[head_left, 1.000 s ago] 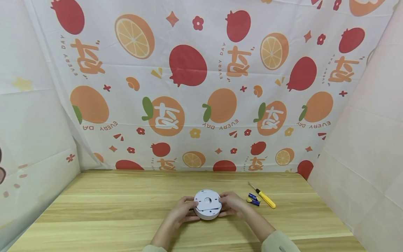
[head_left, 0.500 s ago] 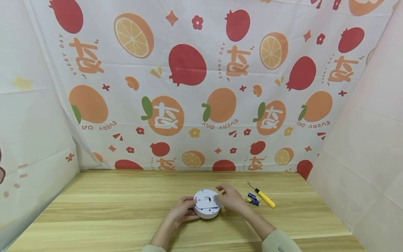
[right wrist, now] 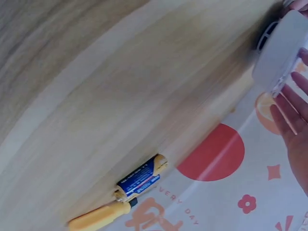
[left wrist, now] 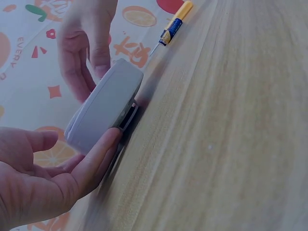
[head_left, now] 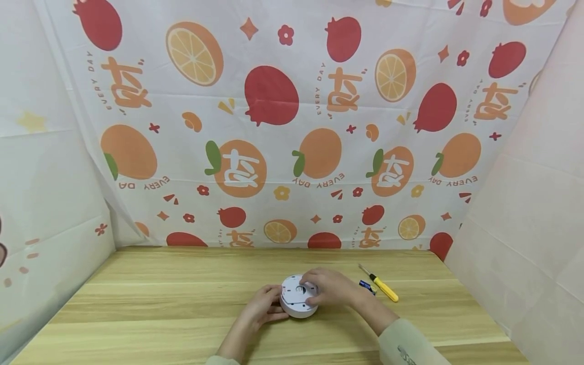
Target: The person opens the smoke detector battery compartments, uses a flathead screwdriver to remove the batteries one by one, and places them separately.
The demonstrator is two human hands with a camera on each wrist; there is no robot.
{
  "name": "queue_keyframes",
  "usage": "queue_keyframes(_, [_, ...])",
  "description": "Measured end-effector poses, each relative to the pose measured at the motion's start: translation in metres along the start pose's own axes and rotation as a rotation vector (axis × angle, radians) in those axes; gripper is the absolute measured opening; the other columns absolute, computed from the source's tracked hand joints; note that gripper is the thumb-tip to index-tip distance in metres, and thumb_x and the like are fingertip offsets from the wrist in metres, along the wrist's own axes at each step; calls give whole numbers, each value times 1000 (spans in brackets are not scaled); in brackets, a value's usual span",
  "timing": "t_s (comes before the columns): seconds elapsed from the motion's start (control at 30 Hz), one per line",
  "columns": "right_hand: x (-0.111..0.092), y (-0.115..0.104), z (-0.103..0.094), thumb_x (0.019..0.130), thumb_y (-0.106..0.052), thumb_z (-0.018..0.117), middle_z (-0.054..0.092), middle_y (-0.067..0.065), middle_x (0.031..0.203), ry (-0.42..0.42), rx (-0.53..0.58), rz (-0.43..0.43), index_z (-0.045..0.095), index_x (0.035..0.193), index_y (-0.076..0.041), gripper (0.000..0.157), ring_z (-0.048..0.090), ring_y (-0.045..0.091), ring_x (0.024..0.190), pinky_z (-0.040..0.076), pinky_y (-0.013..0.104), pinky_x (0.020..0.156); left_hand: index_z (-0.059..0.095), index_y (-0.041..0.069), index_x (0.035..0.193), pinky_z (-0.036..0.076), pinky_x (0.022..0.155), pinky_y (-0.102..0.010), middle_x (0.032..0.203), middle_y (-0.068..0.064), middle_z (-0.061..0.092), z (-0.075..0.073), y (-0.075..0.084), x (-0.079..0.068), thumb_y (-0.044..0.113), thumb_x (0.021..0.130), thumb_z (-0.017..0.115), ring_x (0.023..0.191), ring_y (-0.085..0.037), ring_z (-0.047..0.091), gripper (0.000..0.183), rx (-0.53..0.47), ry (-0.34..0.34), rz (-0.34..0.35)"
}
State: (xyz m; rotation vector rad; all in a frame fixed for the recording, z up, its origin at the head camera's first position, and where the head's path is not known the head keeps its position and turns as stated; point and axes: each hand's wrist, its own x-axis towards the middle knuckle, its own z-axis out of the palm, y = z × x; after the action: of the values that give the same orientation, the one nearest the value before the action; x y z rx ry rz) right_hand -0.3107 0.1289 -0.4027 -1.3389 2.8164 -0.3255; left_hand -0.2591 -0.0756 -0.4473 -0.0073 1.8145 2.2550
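A round white device (head_left: 296, 308), which looks like a smoke alarm, is near the front middle of the table with its backplate and centre hole facing up. My left hand (head_left: 262, 306) holds its left side. In the left wrist view, the fingers of the left hand (left wrist: 53, 178) support the device (left wrist: 108, 106) from below, and the thumb stands slightly off the rim. Over the right part of the backplate is my right hand (head_left: 330, 287), thumb and index finger spread apart. The right wrist view has the right-hand fingers (right wrist: 291, 113) fairly straight at the device's face (right wrist: 281, 53).
Blue-and-yellow batteries (head_left: 366, 286) lie right of the right hand, partly covered by it in the head view. Beside them is a screwdriver (head_left: 387, 290) with a yellow handle. A fruit-print cloth (head_left: 283, 167) hangs behind the wooden table (head_left: 159, 304).
My right hand has left the device's right rim and moved up and left over its backplate. It now covers part of the batteries. The left hand stays at the left side.
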Motion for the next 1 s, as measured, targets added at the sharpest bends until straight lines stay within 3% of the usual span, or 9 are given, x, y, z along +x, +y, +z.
queue_keyframes(0.23, [1, 5, 3, 80, -32, 70, 57, 0, 119, 22, -1, -38, 62, 114, -14, 39, 49, 14, 111, 43, 29, 94, 26, -17, 128, 56, 72, -41, 107, -33, 49, 1, 1, 0, 17, 98, 40, 76, -28, 61, 47, -1, 6, -17])
queue_keyframes(0.53, [1, 2, 4, 82, -31, 67, 53, 0, 125, 4, 20, -23, 60, 116, -15, 39, 46, 17, 116, 41, 34, 97, 29, -16, 125, 56, 71, -38, 93, -21, 55, -1, 0, 0, 7, 90, 55, 79, -26, 61, 50, -4, -9, -15])
queue_keyframes(0.63, [-1, 2, 4, 86, -27, 63, 49, 4, 130, 19, 205, 100, 56, 123, -13, 40, 44, 22, 119, 41, 39, 97, 28, -16, 126, 56, 71, -38, 93, -21, 55, 0, 0, 0, 4, 89, 55, 80, -26, 60, 50, 1, -4, -13])
queue_keyframes(0.73, [-4, 4, 7, 90, -19, 56, 51, 14, 125, 100, 492, 301, 52, 125, -3, 39, 49, 29, 111, 47, 43, 89, 28, -16, 126, 56, 71, -38, 94, -23, 55, 1, 0, 0, 3, 89, 55, 81, -26, 60, 50, 10, 4, -14])
queue_keyframes(0.83, [-6, 5, 13, 92, -12, 50, 55, 21, 109, 155, 814, 507, 50, 121, 9, 36, 57, 30, 93, 54, 40, 76, 28, -16, 127, 56, 71, -38, 96, -24, 55, 1, 0, 1, 2, 89, 55, 81, -27, 60, 50, 15, 11, -15])
queue_keyframes(0.9, [-8, 4, 18, 92, -9, 48, 57, 20, 98, 150, 994, 596, 48, 116, 14, 34, 59, 26, 81, 56, 36, 69, 28, -16, 127, 56, 71, -38, 96, -25, 54, 1, 0, 1, 2, 89, 55, 82, -27, 61, 50, 17, 14, -16])
queue_keyframes(1.0, [-10, 1, 24, 92, -8, 47, 58, 16, 87, 120, 1200, 656, 50, 112, 16, 31, 58, 21, 72, 57, 35, 69, 28, -16, 127, 56, 71, -39, 96, -25, 54, 1, 1, 0, 2, 89, 54, 81, -27, 61, 50, 16, 19, -14])
